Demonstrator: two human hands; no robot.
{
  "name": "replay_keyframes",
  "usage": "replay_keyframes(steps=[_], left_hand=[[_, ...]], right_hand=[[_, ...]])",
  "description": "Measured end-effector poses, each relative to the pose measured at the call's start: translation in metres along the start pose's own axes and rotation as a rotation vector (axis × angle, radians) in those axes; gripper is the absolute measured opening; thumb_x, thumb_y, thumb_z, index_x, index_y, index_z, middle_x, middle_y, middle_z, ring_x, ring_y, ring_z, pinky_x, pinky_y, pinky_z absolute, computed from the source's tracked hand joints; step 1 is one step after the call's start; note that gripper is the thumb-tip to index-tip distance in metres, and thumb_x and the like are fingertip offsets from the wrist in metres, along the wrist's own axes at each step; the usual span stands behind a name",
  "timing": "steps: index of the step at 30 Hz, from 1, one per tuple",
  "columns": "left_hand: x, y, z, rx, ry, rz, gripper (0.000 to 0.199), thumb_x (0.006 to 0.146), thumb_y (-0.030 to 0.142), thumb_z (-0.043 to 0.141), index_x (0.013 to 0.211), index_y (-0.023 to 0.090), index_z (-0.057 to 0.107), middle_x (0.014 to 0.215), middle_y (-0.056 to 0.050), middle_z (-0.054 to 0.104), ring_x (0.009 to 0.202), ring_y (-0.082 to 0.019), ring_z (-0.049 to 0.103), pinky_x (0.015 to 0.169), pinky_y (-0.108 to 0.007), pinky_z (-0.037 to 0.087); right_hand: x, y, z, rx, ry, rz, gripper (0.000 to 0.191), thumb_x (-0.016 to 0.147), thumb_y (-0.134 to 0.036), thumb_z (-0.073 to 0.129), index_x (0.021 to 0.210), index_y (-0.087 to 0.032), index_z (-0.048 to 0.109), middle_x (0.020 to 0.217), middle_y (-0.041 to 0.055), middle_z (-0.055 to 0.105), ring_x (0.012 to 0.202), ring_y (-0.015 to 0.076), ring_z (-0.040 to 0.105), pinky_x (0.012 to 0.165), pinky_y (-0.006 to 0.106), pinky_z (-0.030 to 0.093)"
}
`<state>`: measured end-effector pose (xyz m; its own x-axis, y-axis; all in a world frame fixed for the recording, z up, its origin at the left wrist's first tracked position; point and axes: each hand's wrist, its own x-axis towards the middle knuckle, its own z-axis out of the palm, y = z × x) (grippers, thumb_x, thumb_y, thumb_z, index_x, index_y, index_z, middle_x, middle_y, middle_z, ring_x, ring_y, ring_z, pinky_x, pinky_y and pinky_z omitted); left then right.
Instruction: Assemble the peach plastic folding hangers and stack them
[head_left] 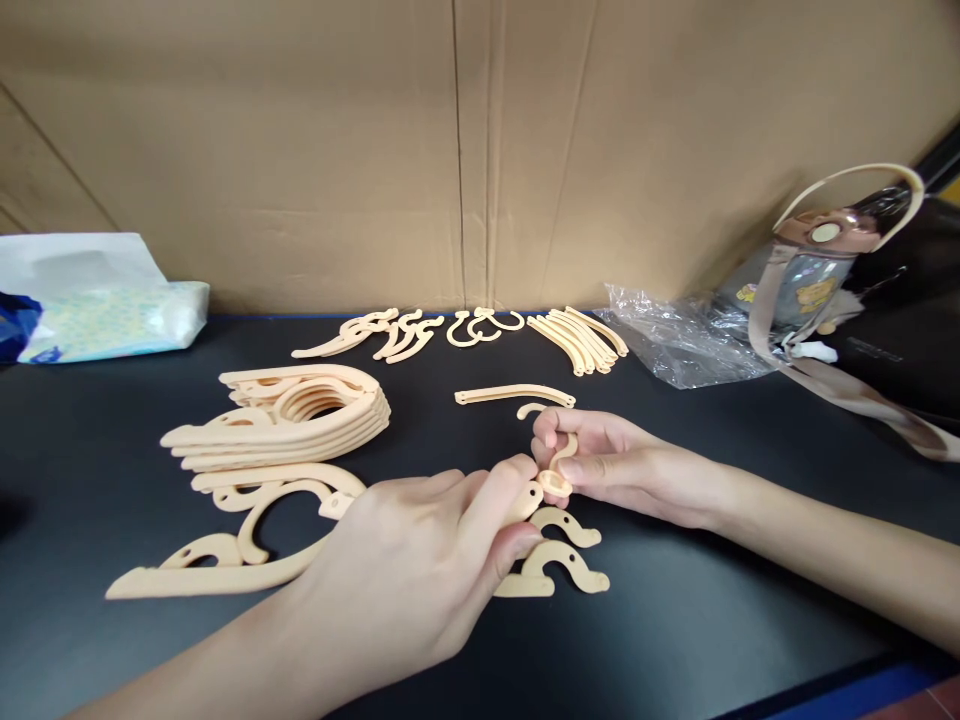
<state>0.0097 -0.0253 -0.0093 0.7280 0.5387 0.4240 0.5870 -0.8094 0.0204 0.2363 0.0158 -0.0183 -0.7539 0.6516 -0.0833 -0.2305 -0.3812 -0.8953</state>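
Observation:
Near the middle of the table my left hand (427, 560) is closed on a beige plastic hanger arm; only its rounded end with a small hole (530, 497) shows past the fingers. My right hand (637, 462) pinches a beige hanger hook (556, 484), its ring-shaped base facing the arm's end. Whether the two parts touch I cannot tell. Beneath my hands lie curved hanger pieces (568, 566), partly covered. Just beyond them rests a single slim curved bar (514, 394). On the left is a folded hanger (217, 578), partly behind my left hand.
A stack of folded hangers (281, 445) stands at the left. Along the back lie short curved arms (409, 335), several hooks (484, 325) and a bundle of bars (577, 340). A tissue pack (112, 315), clear plastic bag (675, 345) and strapped bottle (810, 270) flank them before a cardboard wall (337, 150).

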Motion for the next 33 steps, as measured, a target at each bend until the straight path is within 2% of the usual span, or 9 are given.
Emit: replay_keyframes(steps=[4,9,14,16,21,25,27,30,33], left_hand=[[0.001,0.000,-0.001,-0.019,-0.008,-0.007,0.023,0.104,0.025,0.026,0.115,0.018,0.045,0.078,0.002,0.070,0.057,-0.014,0.067,0.044,-0.026,0.039],[0.001,0.000,-0.002,-0.043,0.009,0.028,0.026,0.104,0.024,0.026,0.122,0.015,0.043,0.084,0.002,0.072,0.059,-0.014,0.068,0.045,-0.026,0.041],[0.001,-0.001,0.001,-0.020,0.021,0.065,0.025,0.105,0.023,0.024,0.117,0.015,0.044,0.078,0.002,0.070,0.056,-0.013,0.067,0.044,-0.026,0.041],[0.003,-0.001,0.001,0.017,0.046,0.070,0.024,0.105,0.023,0.025,0.115,0.015,0.045,0.079,0.001,0.071,0.058,-0.014,0.068,0.045,-0.026,0.043],[0.009,0.002,-0.004,0.002,0.093,0.137,0.021,0.105,0.024,0.029,0.112,0.017,0.047,0.074,0.002,0.068,0.057,-0.014,0.065,0.048,-0.026,0.043],[0.003,0.001,-0.008,-0.005,0.117,0.059,0.016,0.102,0.026,0.036,0.108,0.016,0.048,0.080,-0.001,0.069,0.060,-0.014,0.065,0.048,-0.026,0.042],[-0.001,0.002,-0.008,0.003,0.120,0.013,0.021,0.101,0.036,0.038,0.102,0.017,0.048,0.070,0.001,0.063,0.053,-0.015,0.060,0.045,-0.028,0.038],[-0.003,0.006,-0.007,-0.057,0.086,0.081,0.036,0.096,0.054,0.041,0.091,0.019,0.045,0.058,0.006,0.050,0.044,-0.014,0.049,0.039,-0.029,0.030],[-0.003,0.012,-0.007,-0.075,0.025,0.180,0.040,0.095,0.058,0.042,0.085,0.019,0.046,0.059,0.005,0.049,0.045,-0.013,0.045,0.039,-0.030,0.028]], right_hand=[[0.001,0.001,0.000,-0.009,-0.004,0.007,0.018,0.086,-0.022,0.072,0.090,-0.018,0.055,0.081,-0.0026,0.061,0.076,0.0079,0.058,0.074,0.022,0.045],[0.002,0.002,0.001,0.010,-0.034,0.023,0.022,0.084,-0.023,0.075,0.087,-0.017,0.054,0.079,-0.0028,0.063,0.073,0.0072,0.058,0.072,0.022,0.045],[0.003,0.002,-0.001,-0.003,-0.028,0.064,0.024,0.083,-0.025,0.075,0.087,-0.017,0.053,0.079,-0.0018,0.066,0.070,0.0066,0.059,0.069,0.021,0.044],[0.003,0.003,0.004,-0.050,-0.027,0.092,0.024,0.082,-0.026,0.076,0.087,-0.017,0.054,0.078,-0.0030,0.066,0.068,0.0064,0.059,0.068,0.021,0.045],[-0.001,0.003,0.021,-0.235,-0.151,0.190,0.019,0.078,-0.023,0.077,0.089,-0.016,0.063,0.081,-0.0035,0.064,0.071,0.0085,0.061,0.073,0.024,0.049],[-0.002,-0.004,0.012,-0.259,-0.012,0.073,0.016,0.084,-0.019,0.072,0.086,-0.018,0.055,0.080,-0.0031,0.065,0.074,0.0087,0.062,0.075,0.025,0.050],[-0.001,-0.006,0.002,-0.302,0.022,-0.008,0.017,0.084,-0.016,0.071,0.089,-0.018,0.055,0.079,-0.0028,0.067,0.073,0.0083,0.063,0.075,0.025,0.049],[0.003,-0.006,-0.010,-0.351,0.030,-0.057,0.024,0.084,-0.017,0.072,0.103,-0.018,0.058,0.081,-0.0019,0.069,0.072,0.0081,0.063,0.072,0.024,0.049],[0.004,-0.004,-0.012,-0.414,0.055,-0.058,0.026,0.084,-0.020,0.072,0.107,-0.019,0.060,0.083,-0.0013,0.068,0.070,0.0085,0.062,0.067,0.023,0.049]])
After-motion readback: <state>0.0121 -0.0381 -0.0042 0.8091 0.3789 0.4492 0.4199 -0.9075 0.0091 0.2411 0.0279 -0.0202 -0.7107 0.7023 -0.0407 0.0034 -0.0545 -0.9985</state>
